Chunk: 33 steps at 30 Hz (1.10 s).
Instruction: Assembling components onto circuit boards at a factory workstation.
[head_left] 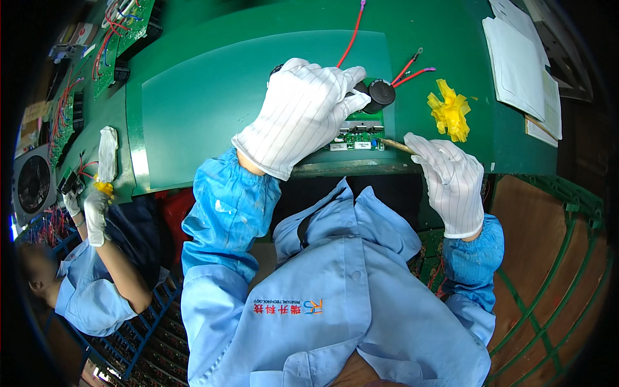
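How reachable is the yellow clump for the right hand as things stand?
Probably yes: the yellow clump lies on the green table just beyond the right hand, with nothing visible between them. That hand holds a thin tool, though, which may need setting down first.

light-blue shirt (332, 277) | red lettering (277, 309), colourful logo (314, 306), upside down | white components (363, 146): print too small

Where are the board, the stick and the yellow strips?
Board (365, 137): head view, on its component-covered part nearest the wearer.
Stick (398, 146): head view, on its bare middle, beyond the right hand (445, 174).
Yellow strips (450, 112): head view, middle of the bunch.
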Available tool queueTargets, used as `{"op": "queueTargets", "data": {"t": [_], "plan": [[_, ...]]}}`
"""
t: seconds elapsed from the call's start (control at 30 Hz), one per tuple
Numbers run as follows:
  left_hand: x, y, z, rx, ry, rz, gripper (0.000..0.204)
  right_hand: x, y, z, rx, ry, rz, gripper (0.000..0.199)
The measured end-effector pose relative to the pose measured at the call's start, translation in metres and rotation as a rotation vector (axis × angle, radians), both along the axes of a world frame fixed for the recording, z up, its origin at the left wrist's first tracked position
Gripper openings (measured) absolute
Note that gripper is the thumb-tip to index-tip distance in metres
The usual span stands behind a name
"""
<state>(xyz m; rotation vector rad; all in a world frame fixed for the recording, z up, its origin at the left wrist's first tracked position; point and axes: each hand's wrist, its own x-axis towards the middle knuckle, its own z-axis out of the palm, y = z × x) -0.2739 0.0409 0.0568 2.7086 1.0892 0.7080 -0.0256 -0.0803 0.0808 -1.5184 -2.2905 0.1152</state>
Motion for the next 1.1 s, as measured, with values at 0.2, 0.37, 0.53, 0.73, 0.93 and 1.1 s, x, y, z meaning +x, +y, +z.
{"op": "queueTargets", "data": {"t": [0.2, 0.37, 0.53, 0.73, 0.93, 1.1], "plan": [[0.001, 0.002, 0.002, -0.043, 0.007, 0.009, 0.038, 0.004, 0.006, -0.002, 0.007, -0.024, 0.03, 0.039], [0.001, 0.006, 0.005, -0.074, 0.045, 0.018, 0.037, 0.008, 0.009, -0.013, 0.044, 0.019, 0.065, 0.044], [0.0, 0.012, 0.004, -0.117, 0.041, 0.012, 0.037, 0.008, 0.015, -0.021, 0.022, 0.137, 0.035, 0.044], [0.001, 0.014, 0.004, -0.104, 0.053, 0.016, 0.037, 0.011, 0.015, -0.024, -0.008, 0.112, 0.081, 0.043], [0.001, 0.009, 0.009, -0.108, 0.058, 0.021, 0.034, 0.017, 0.016, -0.023, -0.004, 0.111, 0.079, 0.045], [-0.001, 0.008, 0.007, -0.146, -0.019, 0.011, 0.033, 0.015, 0.017, -0.032, -0.013, 0.114, 0.067, 0.045]]}}
